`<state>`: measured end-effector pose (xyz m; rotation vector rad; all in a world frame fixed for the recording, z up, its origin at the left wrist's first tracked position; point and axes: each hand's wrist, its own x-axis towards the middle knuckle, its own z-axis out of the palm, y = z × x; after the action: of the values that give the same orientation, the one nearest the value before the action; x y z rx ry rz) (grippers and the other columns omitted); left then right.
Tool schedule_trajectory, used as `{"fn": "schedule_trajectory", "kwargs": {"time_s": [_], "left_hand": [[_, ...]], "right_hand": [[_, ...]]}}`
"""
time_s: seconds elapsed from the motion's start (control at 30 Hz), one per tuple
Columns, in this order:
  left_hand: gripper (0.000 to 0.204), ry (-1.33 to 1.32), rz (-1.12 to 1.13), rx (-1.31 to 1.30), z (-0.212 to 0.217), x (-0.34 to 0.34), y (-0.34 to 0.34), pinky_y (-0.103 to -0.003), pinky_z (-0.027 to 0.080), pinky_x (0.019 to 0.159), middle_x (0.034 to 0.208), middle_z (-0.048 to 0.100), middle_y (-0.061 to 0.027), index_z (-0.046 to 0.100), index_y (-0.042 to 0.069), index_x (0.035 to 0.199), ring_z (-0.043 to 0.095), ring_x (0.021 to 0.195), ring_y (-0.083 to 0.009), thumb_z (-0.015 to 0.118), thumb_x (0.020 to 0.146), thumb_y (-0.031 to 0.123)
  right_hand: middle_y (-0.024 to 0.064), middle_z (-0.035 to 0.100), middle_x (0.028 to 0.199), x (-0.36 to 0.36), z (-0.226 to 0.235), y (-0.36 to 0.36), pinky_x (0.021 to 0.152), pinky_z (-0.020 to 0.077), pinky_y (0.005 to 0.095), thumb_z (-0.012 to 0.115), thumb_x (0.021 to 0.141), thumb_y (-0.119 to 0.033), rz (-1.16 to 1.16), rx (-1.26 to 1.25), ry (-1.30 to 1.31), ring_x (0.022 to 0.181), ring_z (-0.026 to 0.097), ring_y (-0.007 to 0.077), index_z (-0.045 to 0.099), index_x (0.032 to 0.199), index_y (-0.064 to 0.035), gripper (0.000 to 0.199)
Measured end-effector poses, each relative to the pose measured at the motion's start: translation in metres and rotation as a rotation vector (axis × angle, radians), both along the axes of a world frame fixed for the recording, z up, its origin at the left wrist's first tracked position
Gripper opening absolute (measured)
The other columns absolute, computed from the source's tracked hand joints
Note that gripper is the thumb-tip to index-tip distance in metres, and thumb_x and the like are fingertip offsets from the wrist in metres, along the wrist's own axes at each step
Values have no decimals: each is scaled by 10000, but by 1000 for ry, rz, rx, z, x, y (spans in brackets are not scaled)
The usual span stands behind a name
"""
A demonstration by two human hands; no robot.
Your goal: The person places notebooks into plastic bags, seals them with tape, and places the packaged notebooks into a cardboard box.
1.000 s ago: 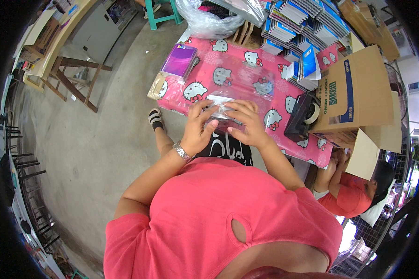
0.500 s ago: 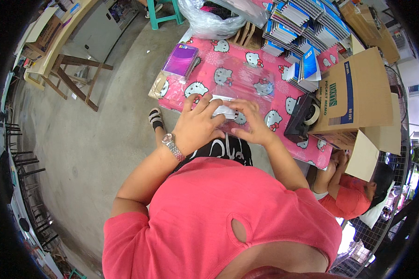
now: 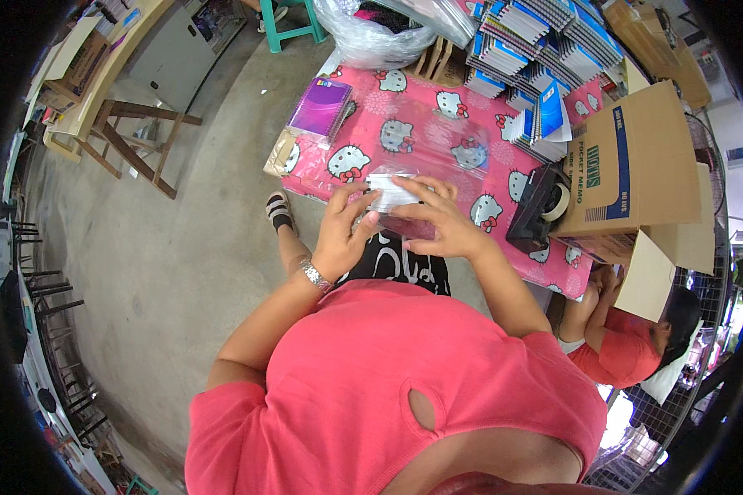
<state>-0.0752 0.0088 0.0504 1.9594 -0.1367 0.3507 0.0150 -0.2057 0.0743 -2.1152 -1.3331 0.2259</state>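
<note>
Between my hands, at the near edge of the table, is a small stack of white-edged notebooks [image 3: 394, 191] with clear plastic around it. My left hand [image 3: 341, 233] grips its left side, fingers bent and thumb at the near edge. Across its right side lie the bent fingers of my right hand [image 3: 442, 221], with the thumb lower down near the loose plastic. A flat clear plastic sheet [image 3: 442, 136] lies just beyond. To the far left is a wrapped pack of purple spiral notebooks [image 3: 320, 107].
Blue-covered spiral notebooks [image 3: 545, 115] are piled at the far right of the pink patterned table [image 3: 351, 161]. A black tape dispenser [image 3: 532, 210] stands beside an open cardboard box [image 3: 627, 161]. Clear plastic wrap [image 3: 371, 41] bulges at the back. Another person [image 3: 623, 342] sits at right.
My left hand has shifted from over the notebooks toward their left side and nearer me, uncovering more white. My right fingers have moved left across the top.
</note>
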Motion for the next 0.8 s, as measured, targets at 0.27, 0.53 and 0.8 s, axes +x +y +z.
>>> {"fn": "schedule_trajectory", "kwargs": {"time_s": [0.27, 0.53, 0.8], "left_hand": [[469, -73, -53, 528, 28, 26, -3, -467, 343, 991, 1213, 500, -183, 624, 82, 1175, 451, 1159, -355, 587, 842, 410], [714, -98, -81, 726, 23, 20, -13, -483, 299, 1058, 1241, 497, -160, 523, -12, 1241, 417, 1222, -349, 575, 809, 554], [820, -90, -87, 685, 12, 20, -25, -464, 279, 1097, 1344, 434, -208, 441, -70, 1288, 366, 1294, -356, 581, 798, 573]], "right_hand": [[148, 206, 1530, -17, -1, 14, 1027, 184, 548, 736, 636, -495, -134, -135, -105, 1305, 266, 376, 650, 1156, -211, 599], [209, 135, 1542, 8, 15, -22, 1099, 65, 558, 772, 633, -442, -346, 207, -164, 1417, 59, 404, 726, 1018, -250, 432], [106, 593, 1036, -18, -55, -204, 847, 454, 352, 661, 867, -225, -1597, 92, -269, 905, 570, 239, 609, 999, 13, 277]]}}
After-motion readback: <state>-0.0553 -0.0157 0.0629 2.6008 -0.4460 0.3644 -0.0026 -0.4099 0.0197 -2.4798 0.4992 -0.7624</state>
